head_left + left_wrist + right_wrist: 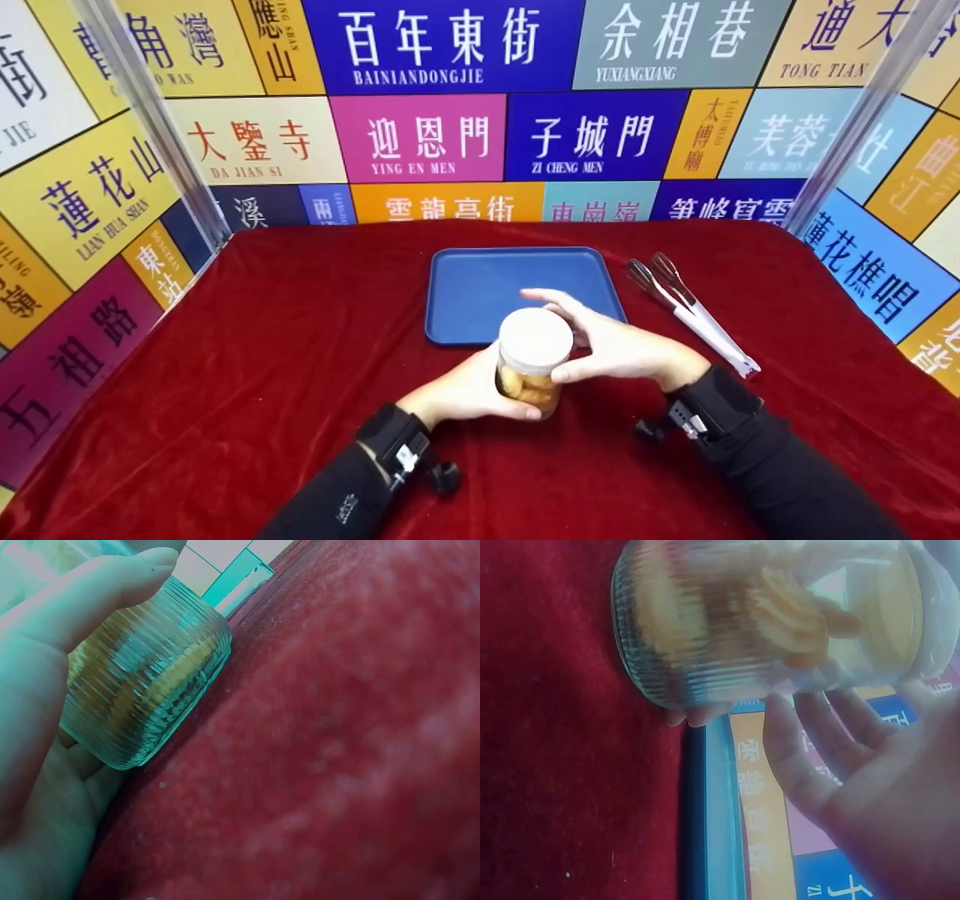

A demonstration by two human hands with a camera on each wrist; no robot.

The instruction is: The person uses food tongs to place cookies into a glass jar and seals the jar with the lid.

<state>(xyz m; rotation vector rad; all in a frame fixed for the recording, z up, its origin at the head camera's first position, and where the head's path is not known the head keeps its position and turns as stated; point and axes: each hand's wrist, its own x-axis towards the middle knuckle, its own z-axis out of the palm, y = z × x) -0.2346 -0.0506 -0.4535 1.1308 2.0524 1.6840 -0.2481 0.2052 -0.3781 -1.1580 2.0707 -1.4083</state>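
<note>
A ribbed clear jar [705,630] with a white lid [535,337] holds golden, piped-looking cookies [784,611]. My left hand [469,386] grips the jar's body, its thumb [112,592] lying across the near side. Around the lid end curves my right hand [611,341], thumb at the near edge just under the lid and the other fingers on the far side. The right index finger sticks out past the lid. In the right wrist view, bent right fingers [791,742] lie beside the glass. Whether the base touches the cloth I cannot tell.
Behind the jar lies a blue tray [517,277] on a dark red cloth [300,322]. White-handled tongs [694,311] with brown tips rest right of the tray. Colourful sign panels [420,139] and metal posts [161,120] stand around the table.
</note>
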